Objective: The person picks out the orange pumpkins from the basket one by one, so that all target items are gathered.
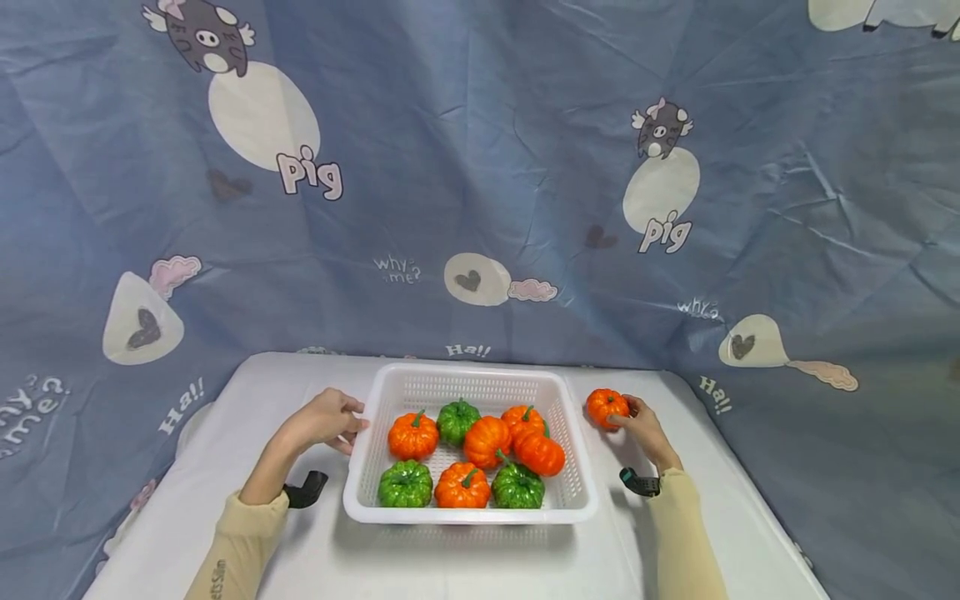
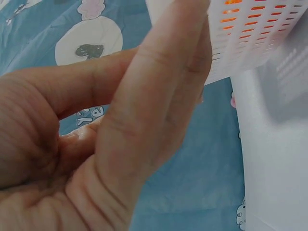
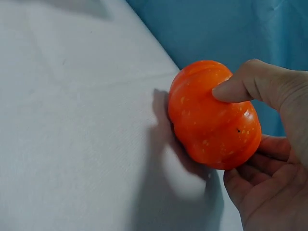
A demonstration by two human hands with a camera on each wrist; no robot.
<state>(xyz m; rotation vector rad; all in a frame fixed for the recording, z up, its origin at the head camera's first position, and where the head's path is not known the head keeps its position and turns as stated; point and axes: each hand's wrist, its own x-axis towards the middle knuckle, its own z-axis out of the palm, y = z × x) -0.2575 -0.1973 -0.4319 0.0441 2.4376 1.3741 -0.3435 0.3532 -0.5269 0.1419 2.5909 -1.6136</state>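
Note:
My right hand [image 1: 647, 429] grips a small orange toy pumpkin [image 1: 607, 408] at the right of the basket. In the right wrist view the thumb [image 3: 236, 91] presses on the pumpkin's [image 3: 211, 120] skin while the other fingers curl beneath it; its shadow falls on the cloth beside it. A white plastic basket [image 1: 471, 515] stands in the middle, holding several orange pumpkins [image 1: 462, 486] and three green ones [image 1: 405, 484]. My left hand [image 1: 330, 419] is at the basket's left rim, loosely bent fingertips right at its side; the left wrist view shows the slotted wall [image 2: 236, 53] beyond the fingers.
White cloth covers the table [image 1: 390, 567], which reaches out past both sides of the basket. Behind it hangs a blue curtain [image 1: 480, 167] printed with pigs and words, close to the table's back edge. Dark wrist devices [image 1: 306, 490] sit on both wrists.

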